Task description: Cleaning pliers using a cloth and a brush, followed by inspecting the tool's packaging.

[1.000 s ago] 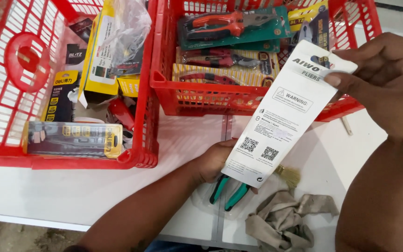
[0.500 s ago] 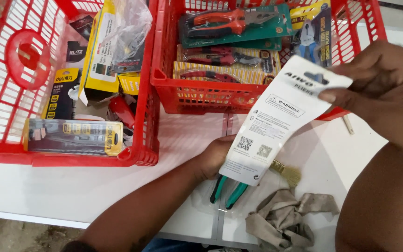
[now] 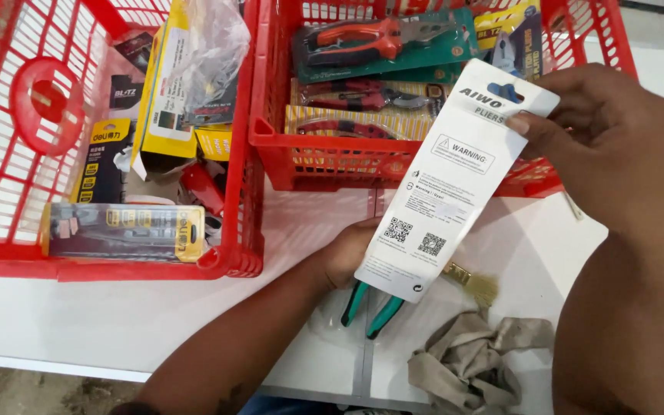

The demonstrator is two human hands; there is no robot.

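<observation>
I hold a pair of pliers on a long white backing card (image 3: 449, 184), its printed back facing me. My right hand (image 3: 605, 146) pinches the card's top end near the hanging hole. My left hand (image 3: 351, 250) grips the lower end from behind and is mostly hidden by the card. The pliers' green and black handles (image 3: 370, 307) stick out below the card, just above the white table (image 3: 117, 330).
Two red plastic baskets stand on the table: the left basket (image 3: 224, 265) holds boxed tools and a plastic bag, the right basket (image 3: 324, 165) holds carded pliers and cutters. A crumpled beige cloth (image 3: 470, 361) and a small brush (image 3: 474, 280) lie near the table's front edge.
The card has tilted slightly and shifted a little to the right with both hands still on it. The baskets and cloth have stayed put.
</observation>
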